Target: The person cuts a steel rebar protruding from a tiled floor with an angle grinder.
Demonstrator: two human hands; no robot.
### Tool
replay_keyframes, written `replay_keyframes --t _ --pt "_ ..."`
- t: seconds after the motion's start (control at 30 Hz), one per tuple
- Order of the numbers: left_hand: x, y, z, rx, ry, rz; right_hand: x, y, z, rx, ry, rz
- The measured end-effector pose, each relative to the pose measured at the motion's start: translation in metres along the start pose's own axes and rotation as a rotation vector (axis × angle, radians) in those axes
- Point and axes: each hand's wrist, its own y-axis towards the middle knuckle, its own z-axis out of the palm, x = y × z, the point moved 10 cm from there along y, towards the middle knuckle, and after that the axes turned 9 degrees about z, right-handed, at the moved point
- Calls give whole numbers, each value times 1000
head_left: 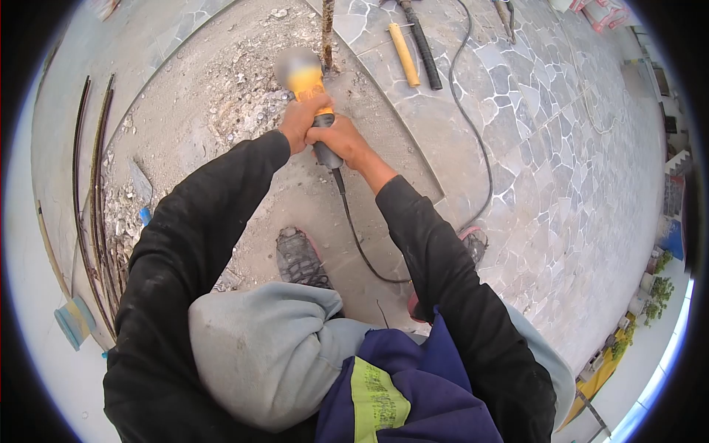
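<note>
A yellow and black angle grinder points away from me over the rubble-strewn ground; its front end is blurred. My left hand is wrapped round the yellow body. Just behind it, my right hand grips the black rear handle. From that handle a black power cord runs down toward my feet. An upright rusty metal bar stands just right of the grinder's head; whether they touch is unclear.
Long rusty rods lie at the left. A yellow-handled tool and a black-handled hammer lie at the upper right on stone paving. My shoes stand on dusty ground, near the looping cord.
</note>
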Motion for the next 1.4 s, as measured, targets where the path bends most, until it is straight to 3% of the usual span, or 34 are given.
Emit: replay_keyframes --t 0.13,0.23,0.3,0.37,0.4,0.5,0.63,0.87,1.0,1.17,1.23,1.3,1.37,1.4 --pt "-11 -16 2 -120 -172 110 20 -6 -1 120 -198 -16" --pt "-17 -23 11 -185 -387 82 49 -14 -7 173 -427 72" --pt "-13 -26 19 -128 -486 -50 74 -26 -1 170 -542 132" --pt "-24 -35 43 -14 -644 -177 94 -43 -6 126 -861 206" --pt "-26 -35 47 -37 -691 -150 107 -49 -4 83 -925 132" --pt "-47 -55 66 -5 -753 -123 126 -76 -2 79 -995 184" --pt "-61 -76 79 8 -714 -137 133 -103 -8 111 -907 289" --pt "-72 -105 78 -89 -443 -122 105 -104 -12 261 -617 116" --pt "-55 -96 79 -145 -308 -119 89 -91 -26 349 -533 119" --pt "-31 -51 91 -361 -423 -33 88 -34 -57 409 -682 123" --pt "-10 -38 92 -390 -448 -19 80 -24 -71 492 -740 231" --pt "-10 -22 95 -402 -450 112 73 -17 -83 497 -727 187" --pt "-3 -19 95 -474 -393 121 66 -9 -89 400 -549 -70" --pt "4 -20 97 -459 -444 137 58 -5 -93 385 -566 -57"
